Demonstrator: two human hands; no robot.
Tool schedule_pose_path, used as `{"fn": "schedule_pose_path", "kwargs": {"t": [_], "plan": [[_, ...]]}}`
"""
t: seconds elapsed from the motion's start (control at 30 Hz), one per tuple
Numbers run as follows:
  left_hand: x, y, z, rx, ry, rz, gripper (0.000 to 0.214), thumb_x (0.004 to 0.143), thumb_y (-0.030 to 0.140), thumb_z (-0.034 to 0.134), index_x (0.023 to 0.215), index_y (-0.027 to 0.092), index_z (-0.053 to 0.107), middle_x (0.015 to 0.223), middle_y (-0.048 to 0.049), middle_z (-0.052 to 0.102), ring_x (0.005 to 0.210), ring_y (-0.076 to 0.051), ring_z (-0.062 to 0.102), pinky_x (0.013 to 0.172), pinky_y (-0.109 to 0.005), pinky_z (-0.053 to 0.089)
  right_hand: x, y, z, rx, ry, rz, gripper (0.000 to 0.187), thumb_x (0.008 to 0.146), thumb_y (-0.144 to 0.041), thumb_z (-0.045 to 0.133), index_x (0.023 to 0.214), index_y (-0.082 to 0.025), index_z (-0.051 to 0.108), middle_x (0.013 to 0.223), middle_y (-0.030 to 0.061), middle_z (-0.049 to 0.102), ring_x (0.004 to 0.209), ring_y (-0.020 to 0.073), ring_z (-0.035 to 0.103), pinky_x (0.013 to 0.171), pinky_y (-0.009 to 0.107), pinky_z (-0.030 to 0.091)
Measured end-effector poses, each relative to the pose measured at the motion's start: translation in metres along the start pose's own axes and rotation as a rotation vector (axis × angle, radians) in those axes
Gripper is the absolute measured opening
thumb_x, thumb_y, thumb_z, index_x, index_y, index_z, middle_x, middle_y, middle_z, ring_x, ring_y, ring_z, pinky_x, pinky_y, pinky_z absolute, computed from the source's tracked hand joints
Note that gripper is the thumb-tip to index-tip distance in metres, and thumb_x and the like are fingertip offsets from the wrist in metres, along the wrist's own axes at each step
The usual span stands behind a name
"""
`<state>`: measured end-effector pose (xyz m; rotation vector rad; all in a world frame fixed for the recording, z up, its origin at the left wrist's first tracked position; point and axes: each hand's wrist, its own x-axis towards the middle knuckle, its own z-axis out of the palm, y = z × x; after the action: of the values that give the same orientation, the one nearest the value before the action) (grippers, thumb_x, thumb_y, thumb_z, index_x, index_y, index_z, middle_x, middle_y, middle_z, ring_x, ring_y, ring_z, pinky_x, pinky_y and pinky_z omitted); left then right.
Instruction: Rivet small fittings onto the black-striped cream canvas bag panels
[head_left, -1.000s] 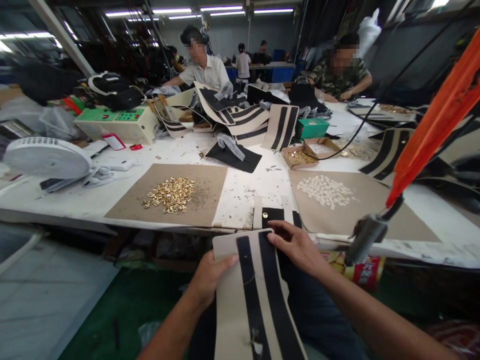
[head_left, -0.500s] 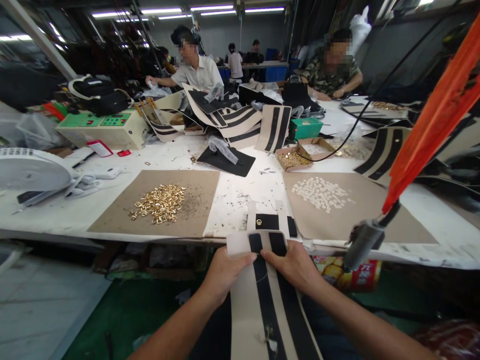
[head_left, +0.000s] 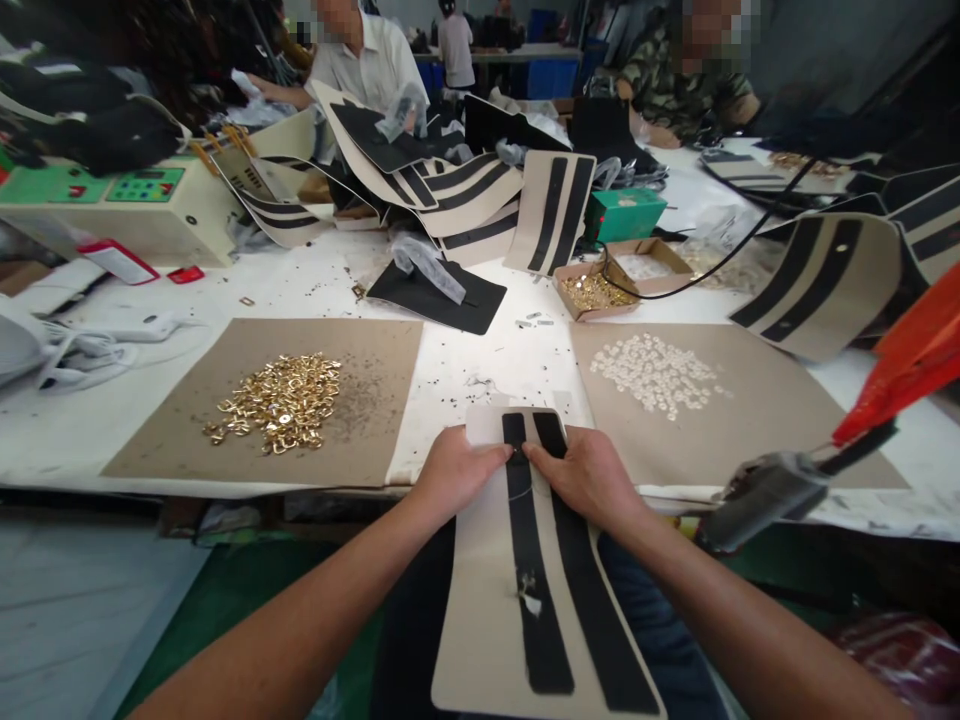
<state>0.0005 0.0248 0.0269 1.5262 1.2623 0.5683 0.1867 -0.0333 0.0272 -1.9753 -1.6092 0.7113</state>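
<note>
A long beige panel with two black stripes (head_left: 480, 600) runs from the table edge down over my lap. Its far end lies between my two hands. My left hand (head_left: 461, 470) grips the panel's left edge, thumb pressed on the left black stripe. On the other side, my right hand (head_left: 589, 470) grips the right edge, its thumb pointing inward close to the left thumb. A small dark spot sits between the thumb tips, too small to name. Farther down that stripe is a small whitish scrap (head_left: 531, 603). The fingers beneath the panel are hidden.
Gold metal fittings (head_left: 289, 400) are heaped on a brown sheet at left; clear washers (head_left: 656, 372) lie on another at right. A grey tool (head_left: 765, 495) hangs at right below an orange strip (head_left: 911, 345). Striped panels (head_left: 555, 212) pile up behind. Two people work across the table.
The view has tipped down and come closer to the table. Both hands keep their hold, and the panel now covers the small black-and-beige piece seen at the table edge before.
</note>
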Motion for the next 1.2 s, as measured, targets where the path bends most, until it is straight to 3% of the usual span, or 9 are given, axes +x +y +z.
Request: {"fn": "schedule_pose_path", "kwargs": {"t": [0.37, 0.6, 0.8, 0.9, 0.97, 1.03, 1.1, 1.2], "plan": [[0.010, -0.003, 0.001, 0.028, -0.013, 0.007, 0.023, 0.078, 0.030, 0.073, 0.095, 0.017, 0.081, 0.096, -0.0076, 0.082, 0.089, -0.030, 0.075, 0.081, -0.037, 0.055, 0.010, -0.002, 0.001, -0.114, -0.039, 0.028, 0.025, 0.092, -0.042, 0.062, 0.086, -0.022, 0.076, 0.085, 0.0080, 0.078, 0.080, 0.0280, 0.072, 0.069, 0.032, 0.049], [0.010, -0.002, 0.003, 0.062, -0.007, -0.002, 0.025, 0.080, 0.027, 0.070, 0.100, 0.016, 0.079, 0.097, -0.0083, 0.082, 0.089, -0.029, 0.074, 0.082, -0.037, 0.055, 0.015, -0.004, 0.003, -0.207, -0.060, 0.059, 0.026, 0.091, -0.043, 0.065, 0.101, -0.021, 0.076, 0.094, 0.0102, 0.078, 0.089, 0.0308, 0.072, 0.073, 0.033, 0.048], [0.010, -0.001, 0.004, 0.118, -0.009, 0.079, 0.020, 0.080, 0.025, 0.070, 0.097, 0.019, 0.078, 0.100, -0.0076, 0.081, 0.092, -0.029, 0.074, 0.084, -0.037, 0.054, 0.015, -0.005, 0.003, -0.256, -0.057, 0.053, 0.030, 0.091, -0.044, 0.065, 0.107, -0.021, 0.074, 0.101, 0.0111, 0.078, 0.094, 0.0318, 0.071, 0.076, 0.034, 0.047], [0.006, 0.002, 0.003, 0.275, 0.077, 0.075, 0.035, 0.079, 0.031, 0.074, 0.112, 0.018, 0.071, 0.108, -0.0120, 0.078, 0.100, -0.032, 0.072, 0.087, -0.040, 0.054, 0.015, -0.005, 0.004, -0.269, -0.049, 0.055, 0.030, 0.090, -0.045, 0.065, 0.106, -0.021, 0.074, 0.101, 0.0112, 0.078, 0.093, 0.0316, 0.071, 0.075, 0.034, 0.047], [0.001, 0.005, 0.002, 0.452, 0.222, 0.152, 0.061, 0.076, 0.033, 0.080, 0.131, 0.018, 0.060, 0.123, -0.0159, 0.072, 0.114, -0.036, 0.066, 0.095, -0.046, 0.052, 0.015, -0.005, 0.004, -0.276, -0.052, 0.058, 0.031, 0.090, -0.046, 0.065, 0.104, -0.020, 0.074, 0.099, 0.0118, 0.078, 0.091, 0.0312, 0.071, 0.073, 0.034, 0.047], [-0.005, 0.007, 0.002, 0.600, 0.325, 0.343, 0.079, 0.073, 0.030, 0.083, 0.144, 0.019, 0.048, 0.142, -0.0177, 0.059, 0.132, -0.038, 0.054, 0.108, -0.051, 0.046, 0.015, -0.006, 0.003, -0.287, -0.051, 0.064, 0.032, 0.090, -0.047, 0.064, 0.103, -0.020, 0.075, 0.097, 0.0127, 0.078, 0.089, 0.0304, 0.071, 0.072, 0.033, 0.047], [-0.010, 0.008, 0.004, 0.657, 0.283, 0.537, 0.077, 0.075, 0.023, 0.081, 0.145, 0.020, 0.048, 0.151, -0.0155, 0.052, 0.140, -0.036, 0.046, 0.117, -0.051, 0.039, 0.016, -0.007, 0.002, -0.288, -0.051, 0.065, 0.032, 0.090, -0.047, 0.064, 0.102, -0.020, 0.076, 0.096, 0.0129, 0.078, 0.088, 0.0300, 0.071, 0.071, 0.033, 0.046], [-0.011, 0.002, 0.012, 0.610, 0.109, 0.594, 0.047, 0.079, 0.023, 0.077, 0.125, 0.020, 0.064, 0.135, -0.0124, 0.064, 0.129, -0.032, 0.056, 0.113, -0.048, 0.045, 0.016, -0.009, 0.002, -0.274, -0.057, 0.050, 0.030, 0.090, -0.045, 0.061, 0.100, -0.021, 0.077, 0.095, 0.0117, 0.078, 0.087, 0.0298, 0.072, 0.068, 0.032, 0.045]]}}
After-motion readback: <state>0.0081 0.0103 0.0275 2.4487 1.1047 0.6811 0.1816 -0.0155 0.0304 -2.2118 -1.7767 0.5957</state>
